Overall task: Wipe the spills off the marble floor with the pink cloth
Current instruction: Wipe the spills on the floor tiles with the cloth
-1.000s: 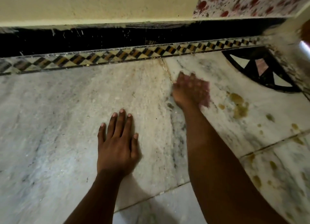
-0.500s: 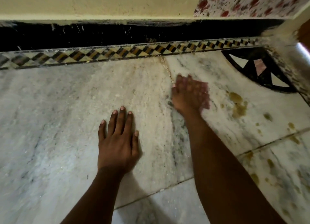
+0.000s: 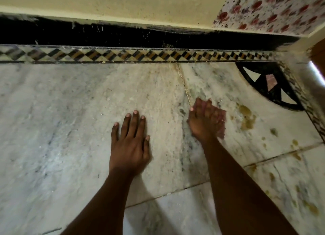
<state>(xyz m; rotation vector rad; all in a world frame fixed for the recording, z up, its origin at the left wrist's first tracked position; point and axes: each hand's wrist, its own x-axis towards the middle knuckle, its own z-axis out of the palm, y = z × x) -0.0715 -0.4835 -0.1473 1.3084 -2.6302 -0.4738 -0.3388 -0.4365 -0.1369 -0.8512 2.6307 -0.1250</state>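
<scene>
My right hand (image 3: pixel 204 122) lies flat and blurred on the pink cloth (image 3: pixel 222 125), pressing it onto the white marble floor (image 3: pixel 70 120). Only the cloth's right edge shows past my fingers. Just right of the cloth is a yellow-brown spill (image 3: pixel 247 118). Smaller spots (image 3: pixel 297 155) trail toward the near right, and more stains (image 3: pixel 311 208) mark the nearest slab. My left hand (image 3: pixel 130 146) rests flat on the marble to the left, fingers straight, holding nothing.
A checkered inlay border (image 3: pixel 140 55) and a black skirting (image 3: pixel 123 36) run along the cream wall at the far side. A black fan-shaped inlay (image 3: pixel 269 87) fills the right corner. A floral fabric (image 3: pixel 272 9) hangs at the top right.
My right hand has slid the pink cloth back toward me along the floor joint. My left hand has stayed in place.
</scene>
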